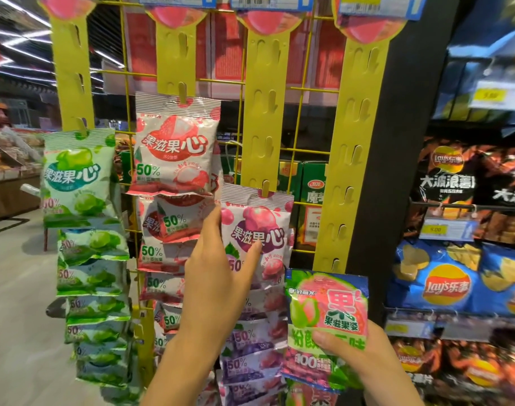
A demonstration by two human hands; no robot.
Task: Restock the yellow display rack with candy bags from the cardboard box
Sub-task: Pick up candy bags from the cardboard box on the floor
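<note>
Supermarket aisle: grey floor (15, 303) lower left, chip bags (443, 285) on shelves at right, black pillar (397, 142) between. Yellow display rack (265, 112) mid-frame, a wire grid with hanging strips; green bags (77, 177) and red bags (174, 148) clipped in columns. Left hand (218, 276) spread, fingers straight, touching top purple bag (259, 227). Right hand (364, 358) lower right, gripping green-pink candy bag (326, 317) beside rightmost strip's lower end.

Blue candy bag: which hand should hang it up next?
Probably the right hand: it grips the blue candy bag, just under bare hooks on the right yellow strip. The left hand is open, touching a purple bag.
</note>
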